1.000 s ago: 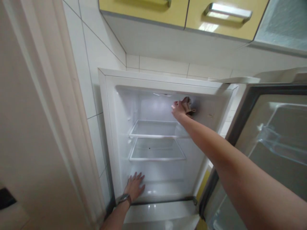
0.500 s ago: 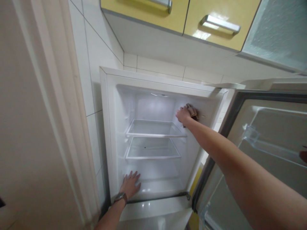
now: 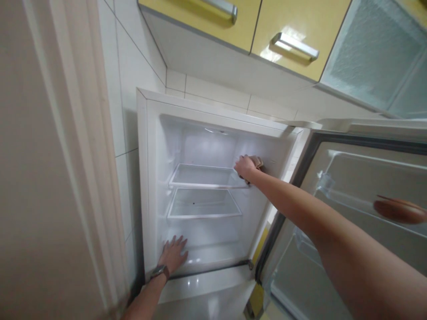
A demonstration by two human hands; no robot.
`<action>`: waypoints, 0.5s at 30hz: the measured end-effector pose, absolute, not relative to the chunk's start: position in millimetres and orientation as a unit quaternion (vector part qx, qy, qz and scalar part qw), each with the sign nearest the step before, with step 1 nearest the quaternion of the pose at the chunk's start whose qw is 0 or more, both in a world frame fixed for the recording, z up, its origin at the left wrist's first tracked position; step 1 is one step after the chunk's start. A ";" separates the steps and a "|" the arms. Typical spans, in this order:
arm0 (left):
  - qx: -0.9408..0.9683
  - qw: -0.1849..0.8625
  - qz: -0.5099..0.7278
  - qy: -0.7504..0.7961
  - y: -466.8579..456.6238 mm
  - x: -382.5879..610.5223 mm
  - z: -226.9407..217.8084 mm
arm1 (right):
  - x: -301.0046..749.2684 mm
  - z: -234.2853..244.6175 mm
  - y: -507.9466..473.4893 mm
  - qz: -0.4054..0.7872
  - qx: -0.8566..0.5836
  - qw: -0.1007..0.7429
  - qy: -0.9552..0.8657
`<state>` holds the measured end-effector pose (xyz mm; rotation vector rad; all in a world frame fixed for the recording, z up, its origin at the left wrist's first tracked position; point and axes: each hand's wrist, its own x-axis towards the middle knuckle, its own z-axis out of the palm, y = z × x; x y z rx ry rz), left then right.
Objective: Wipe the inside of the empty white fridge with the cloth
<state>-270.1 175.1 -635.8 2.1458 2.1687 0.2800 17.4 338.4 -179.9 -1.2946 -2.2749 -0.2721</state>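
An empty white fridge stands open in front of me. My right hand reaches deep inside and presses a brownish cloth against the right inner wall, just above the upper glass shelf. Its fingers are closed on the cloth. My left hand, with a watch on the wrist, lies flat with fingers spread on the fridge floor at the front left. A second glass shelf sits below the first.
The fridge door swings open to the right, with clear door bins. Yellow wall cabinets with metal handles hang above. White tiles line the wall at the left, beside a pale door frame. A brown oval thing shows at the right edge.
My right hand with the cloth has slid down the right inner wall toward the upper shelf. The view has shifted slightly; my left hand stays flat on the fridge floor.
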 end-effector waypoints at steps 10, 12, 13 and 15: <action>0.701 0.025 0.085 0.707 175.8 -267.4 -635.4 | 66.6 -141.7 285.0 -0.318 -0.549 0.026 -0.773; 0.702 0.025 0.087 0.706 176.2 -267.8 -635.9 | 62.2 -157.1 278.3 -0.301 -0.549 -0.036 -0.779; 0.702 0.027 0.089 0.706 176.0 -267.9 -635.7 | 59.1 -163.4 277.1 -0.293 -0.547 -0.050 -0.782; 0.702 0.029 0.095 0.705 174.8 -267.9 -633.9 | 54.1 -169.7 278.3 -0.292 -0.538 -0.058 -0.788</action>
